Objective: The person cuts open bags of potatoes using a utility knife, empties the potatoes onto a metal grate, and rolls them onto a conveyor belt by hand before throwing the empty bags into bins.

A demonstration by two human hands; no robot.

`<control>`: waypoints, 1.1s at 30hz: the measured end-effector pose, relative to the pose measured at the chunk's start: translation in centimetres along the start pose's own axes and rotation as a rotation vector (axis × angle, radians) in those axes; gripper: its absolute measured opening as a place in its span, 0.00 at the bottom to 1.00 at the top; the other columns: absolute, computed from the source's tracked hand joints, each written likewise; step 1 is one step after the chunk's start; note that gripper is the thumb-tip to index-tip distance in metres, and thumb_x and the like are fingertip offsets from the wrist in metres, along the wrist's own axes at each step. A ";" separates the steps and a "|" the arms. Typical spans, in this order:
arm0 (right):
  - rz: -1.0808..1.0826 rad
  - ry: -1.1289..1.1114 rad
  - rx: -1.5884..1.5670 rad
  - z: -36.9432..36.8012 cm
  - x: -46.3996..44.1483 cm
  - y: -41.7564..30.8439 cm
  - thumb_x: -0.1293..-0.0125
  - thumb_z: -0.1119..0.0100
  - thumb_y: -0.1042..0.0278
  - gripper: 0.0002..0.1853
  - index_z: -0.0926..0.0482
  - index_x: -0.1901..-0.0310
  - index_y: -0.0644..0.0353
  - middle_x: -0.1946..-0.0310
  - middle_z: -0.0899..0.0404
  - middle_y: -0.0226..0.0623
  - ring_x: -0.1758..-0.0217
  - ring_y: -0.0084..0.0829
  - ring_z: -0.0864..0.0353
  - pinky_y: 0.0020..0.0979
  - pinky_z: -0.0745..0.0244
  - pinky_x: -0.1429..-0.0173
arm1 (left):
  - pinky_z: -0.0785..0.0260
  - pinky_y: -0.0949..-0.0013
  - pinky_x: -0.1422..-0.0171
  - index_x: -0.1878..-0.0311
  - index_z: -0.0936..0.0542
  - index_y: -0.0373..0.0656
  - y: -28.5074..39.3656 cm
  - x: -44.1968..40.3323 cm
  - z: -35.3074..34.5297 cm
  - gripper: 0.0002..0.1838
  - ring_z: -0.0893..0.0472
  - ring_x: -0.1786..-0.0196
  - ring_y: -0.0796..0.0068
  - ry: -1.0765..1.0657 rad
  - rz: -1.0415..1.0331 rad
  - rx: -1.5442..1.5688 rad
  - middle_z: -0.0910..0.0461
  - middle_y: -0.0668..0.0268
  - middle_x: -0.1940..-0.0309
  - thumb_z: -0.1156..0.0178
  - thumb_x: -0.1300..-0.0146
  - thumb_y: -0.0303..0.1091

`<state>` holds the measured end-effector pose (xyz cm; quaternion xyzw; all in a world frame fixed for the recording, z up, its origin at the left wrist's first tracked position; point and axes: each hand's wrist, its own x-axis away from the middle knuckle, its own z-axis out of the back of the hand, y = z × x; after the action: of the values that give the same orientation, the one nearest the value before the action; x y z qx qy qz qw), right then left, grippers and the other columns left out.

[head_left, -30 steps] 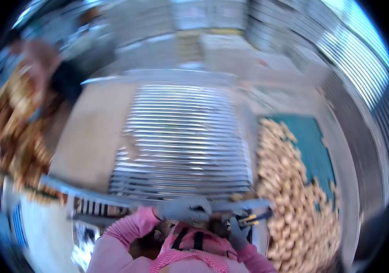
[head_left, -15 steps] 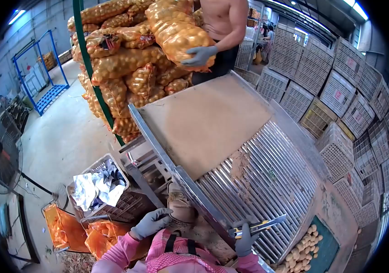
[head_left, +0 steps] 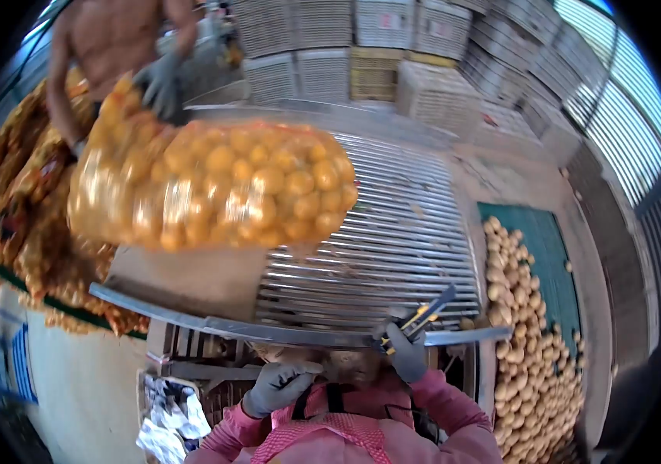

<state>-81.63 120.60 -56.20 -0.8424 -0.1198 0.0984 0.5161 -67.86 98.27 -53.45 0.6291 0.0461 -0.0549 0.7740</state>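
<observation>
My right hand [head_left: 406,348], in a grey glove, grips a yellow-and-black utility knife [head_left: 421,319] at the near metal edge of the roller table [head_left: 392,224]. The knife points up and to the right over the rollers. My left hand [head_left: 278,387], also gloved, is held before my chest, loosely bent with nothing in it. Beyond both hands, a long orange mesh bag of potatoes [head_left: 253,189] extends over the board and rollers, slightly blurred. A co-worker's gloved hand [head_left: 162,85] is at its far left end.
Loose potatoes [head_left: 520,309] lie on a green belt [head_left: 535,247] at right. More filled mesh bags [head_left: 44,201] are stacked at left. Plastic crates [head_left: 322,73] stand behind the table. A crate with crumpled paper [head_left: 172,414] is at lower left.
My view has swung right. The co-worker has brought the potato bag from the stack over the table. The knife stays in my right hand, and my left hand remains near my chest.
</observation>
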 end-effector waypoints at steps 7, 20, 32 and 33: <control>-0.062 0.142 0.033 6.6 -2.3 -3.7 0.36 0.49 0.78 0.17 0.30 0.44 0.62 0.61 0.21 0.35 0.64 0.22 0.21 0.23 0.29 0.65 | 0.35 0.80 0.74 0.56 0.22 0.33 2.8 -5.6 -4.5 0.11 0.27 0.79 0.84 -0.044 0.019 0.120 0.23 0.68 0.79 0.50 0.40 0.18; -0.135 -0.120 0.440 18.9 -26.3 -2.9 0.42 0.44 0.76 0.29 0.38 0.38 0.55 0.65 0.25 0.35 0.65 0.28 0.23 0.29 0.27 0.60 | 0.32 0.76 0.65 0.51 0.25 0.35 2.5 -15.3 -17.7 0.10 0.26 0.73 0.81 0.252 0.314 0.179 0.23 0.65 0.77 0.49 0.34 0.25; -0.155 -0.544 0.561 17.2 -38.2 4.9 0.46 0.38 0.67 0.30 0.36 0.40 0.58 0.57 0.23 0.53 0.58 0.48 0.21 0.40 0.28 0.52 | 0.29 0.72 0.63 0.47 0.27 0.36 0.0 -26.2 -21.6 0.13 0.24 0.72 0.77 0.581 0.472 0.533 0.22 0.65 0.73 0.52 0.34 0.26; -0.284 -0.595 0.486 18.3 -38.0 5.6 0.43 0.40 0.66 0.24 0.33 0.45 0.60 0.67 0.25 0.42 0.67 0.35 0.25 0.33 0.29 0.61 | 0.29 0.70 0.57 0.44 0.30 0.37 -0.3 -28.3 -22.0 0.15 0.23 0.65 0.75 0.655 0.522 0.580 0.23 0.64 0.67 0.52 0.33 0.26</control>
<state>-122.49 122.05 -67.81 -0.6058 -0.3521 0.2910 0.6514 -95.96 120.53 -54.26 0.7930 0.1107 0.3299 0.5001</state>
